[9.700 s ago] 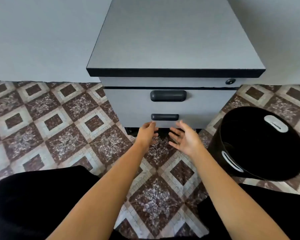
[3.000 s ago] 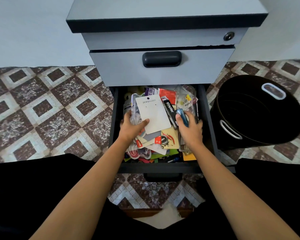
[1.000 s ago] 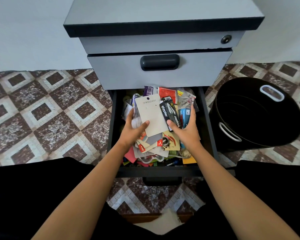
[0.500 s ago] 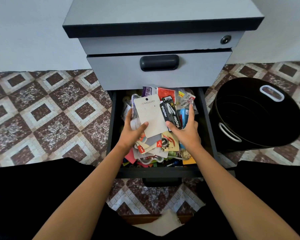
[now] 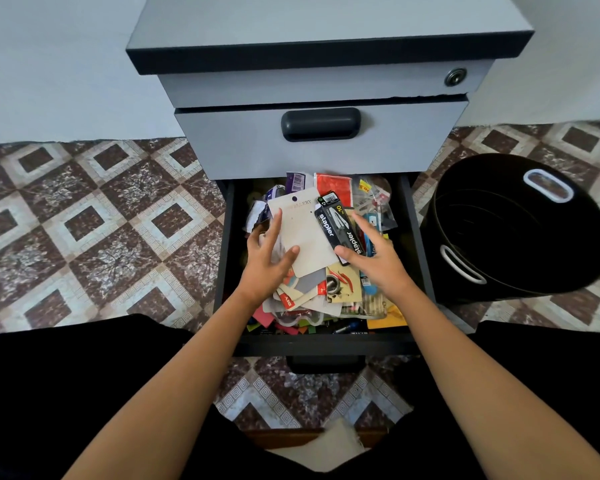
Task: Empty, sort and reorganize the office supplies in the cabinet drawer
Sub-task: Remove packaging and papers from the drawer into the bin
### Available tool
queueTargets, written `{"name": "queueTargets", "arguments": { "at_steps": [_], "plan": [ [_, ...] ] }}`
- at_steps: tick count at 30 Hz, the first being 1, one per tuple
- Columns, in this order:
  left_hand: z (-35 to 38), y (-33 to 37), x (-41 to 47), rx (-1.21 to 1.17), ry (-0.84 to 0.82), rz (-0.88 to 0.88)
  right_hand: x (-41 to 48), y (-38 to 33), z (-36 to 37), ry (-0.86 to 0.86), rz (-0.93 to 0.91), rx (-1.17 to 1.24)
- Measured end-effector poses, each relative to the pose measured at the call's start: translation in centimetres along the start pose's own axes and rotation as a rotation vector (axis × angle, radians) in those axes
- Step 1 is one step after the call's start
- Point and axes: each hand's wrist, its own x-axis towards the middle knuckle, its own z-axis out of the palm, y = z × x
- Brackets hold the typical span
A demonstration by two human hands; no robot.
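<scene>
In the drawer (image 5: 326,344), left hand (image 5: 265,271) is pressing straight fingers on the jewellery card (image 5: 305,237); right hand (image 5: 378,265) is bracing the stapler pack (image 5: 336,226), fingers spread; better be scooping from underneath.

Head view, facing forward-down, close over drawer (image 5: 226,258), edges seemingly warped

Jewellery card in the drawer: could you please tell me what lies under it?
Grey and red-and-white cards poke out from under the jewellery card at its lower edge; whatever lies beneath its middle is hidden.
</scene>
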Motion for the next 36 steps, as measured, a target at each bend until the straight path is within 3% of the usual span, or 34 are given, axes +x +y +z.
{"name": "queueTargets", "arguments": {
  "at_steps": [10, 24, 36],
  "plan": [
    [-0.3, -0.2, 0.4, -0.022, -0.079, -0.015, -1.1, -1.1, 0.3, -0.039, -0.071, 0.005],
    [-0.1, -2.4, 2.0, -0.109, -0.095, -0.134, -1.2, -1.9, 0.5, 0.005, -0.002, -0.056],
    [0.2, -0.6, 0.9, -0.147, -0.127, -0.141, -0.7, -2.1, 0.3, -0.010, -0.024, 0.062]
  ]
}}
